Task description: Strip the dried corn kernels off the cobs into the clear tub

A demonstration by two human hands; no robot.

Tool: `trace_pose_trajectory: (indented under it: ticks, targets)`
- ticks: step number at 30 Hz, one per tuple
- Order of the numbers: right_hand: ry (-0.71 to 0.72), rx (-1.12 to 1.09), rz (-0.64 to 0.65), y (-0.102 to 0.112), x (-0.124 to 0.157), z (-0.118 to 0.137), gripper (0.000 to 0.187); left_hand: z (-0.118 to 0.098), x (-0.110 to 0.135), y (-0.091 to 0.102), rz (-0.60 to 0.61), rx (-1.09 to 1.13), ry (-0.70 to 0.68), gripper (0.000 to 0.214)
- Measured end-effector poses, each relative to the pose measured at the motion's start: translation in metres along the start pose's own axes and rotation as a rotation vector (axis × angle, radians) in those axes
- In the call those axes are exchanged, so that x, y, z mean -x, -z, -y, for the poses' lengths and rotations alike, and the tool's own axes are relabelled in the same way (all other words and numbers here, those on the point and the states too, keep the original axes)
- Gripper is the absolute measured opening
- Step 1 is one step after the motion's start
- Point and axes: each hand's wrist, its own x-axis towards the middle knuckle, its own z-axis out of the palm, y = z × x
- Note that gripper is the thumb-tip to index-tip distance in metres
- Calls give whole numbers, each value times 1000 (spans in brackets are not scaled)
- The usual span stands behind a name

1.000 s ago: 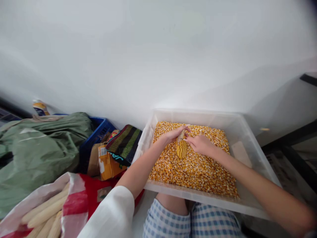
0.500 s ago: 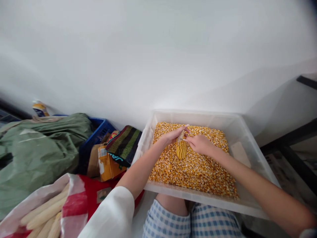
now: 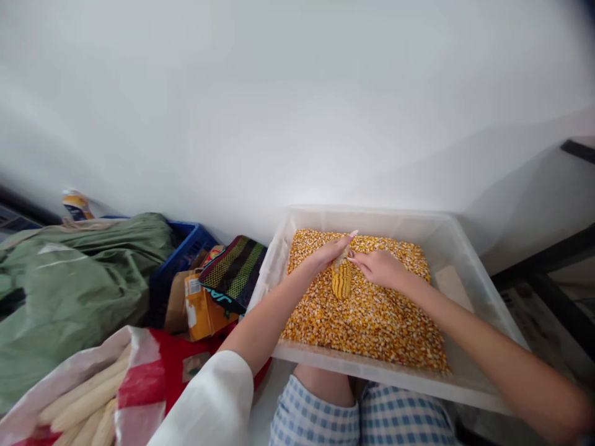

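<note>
My left hand [image 3: 331, 251] is closed around the upper, bare end of a corn cob [image 3: 341, 280]. Yellow kernels still cover the cob's lower part, which points toward me and hangs over the loose kernels. My right hand [image 3: 379, 267] is curled, its fingertips against the cob's right side near the edge of the kernel rows. A small pale tip shows at those fingers; whether it is a nail or a thin tool I cannot make out. Under both hands, loose corn kernels [image 3: 367, 334] fill much of a translucent plastic bin [image 3: 446, 226].
To the left, a red and white sack [image 3: 142, 378] holds several bare cobs [image 3: 88, 396]. Behind it are a green cloth [image 3: 97, 279], a blue crate [image 3: 193, 244], an orange box [image 3: 207, 310] and a mesh bag [image 3: 235, 269]. A black metal frame [image 3: 553, 248] stands at right.
My right fingertips have shifted slightly up along the cob. The cob has turned a little in my left hand, and the view has moved very slightly.
</note>
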Motion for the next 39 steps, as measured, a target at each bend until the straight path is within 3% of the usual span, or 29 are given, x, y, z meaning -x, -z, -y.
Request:
trace_pose_trajectory:
  ticks: [3,11,24,39]
  targets:
    - [7,12,0,-1,0,0,40,1,-1,-1,-28,-50,-66,54]
    - [29,-4,-34,-2,1,-1,42,1,0,-3,-80,-172,-63,61]
    - [29,6,-39,-1,4,1,41,-3,3,-3,-22,-180,-88,64]
    - [76,162,-19,7,10,0,40,2,0,0,-3,-94,-113,66]
